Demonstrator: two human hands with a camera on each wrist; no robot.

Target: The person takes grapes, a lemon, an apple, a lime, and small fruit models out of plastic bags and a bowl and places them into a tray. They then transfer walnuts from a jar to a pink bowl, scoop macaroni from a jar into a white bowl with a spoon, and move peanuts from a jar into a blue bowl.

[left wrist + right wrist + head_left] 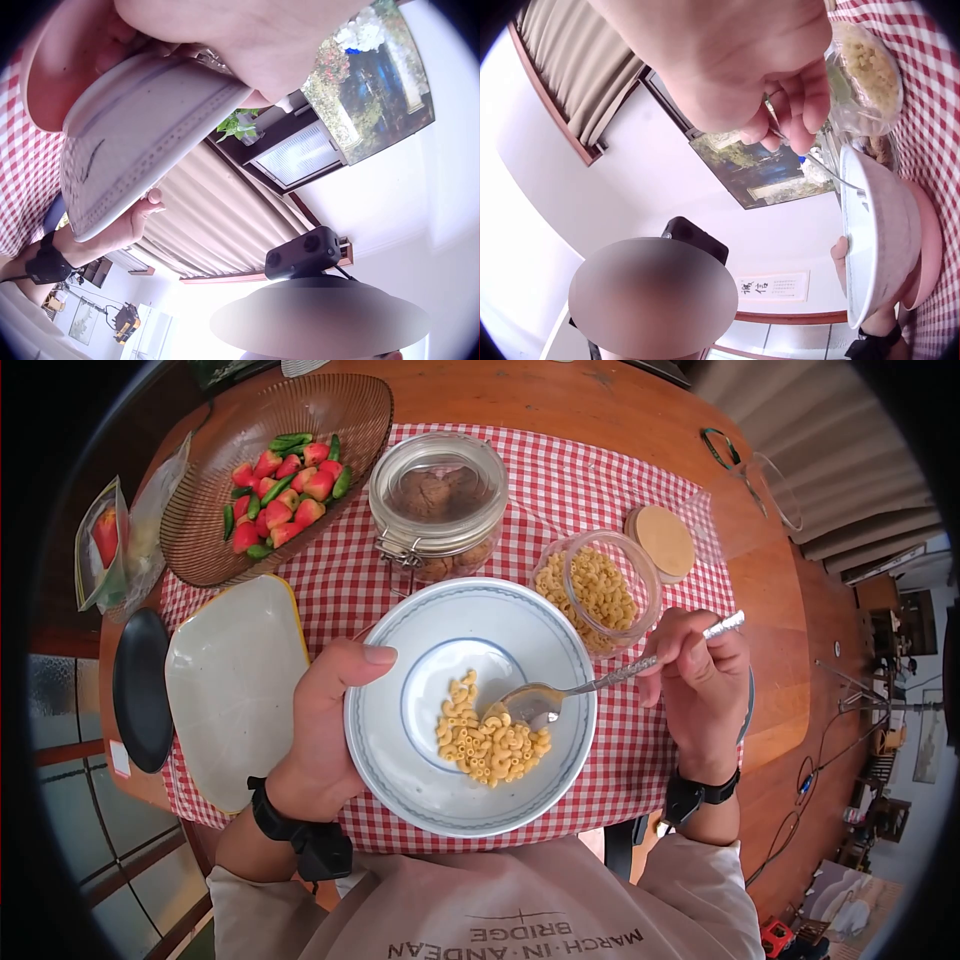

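My left hand (325, 725) grips the left rim of a white bowl (385, 760) with a blue ring inside, its thumb lying over the rim. Elbow macaroni (492, 748) lies in a heap at the bottom. In my right hand (705, 695) is a metal spoon (612, 678), pinched by its patterned handle, its head down inside the bowl at the macaroni's right edge. The right wrist view shows the bowl (896, 232) tilted, with a pink dish (930, 247) behind its underside. An uncapped clear jar of macaroni (600, 592) stands just beyond the bowl's right side.
A wooden lid (663, 544) lies beside the macaroni jar. Behind the bowl stands a clip-top glass jar (440, 525) of brown cookies. Leftward are a brown ribbed basket (350, 425) with red fruits and green peppers, a white tray (235, 680), a black oval plate (142, 690) and plastic bags (150, 530).
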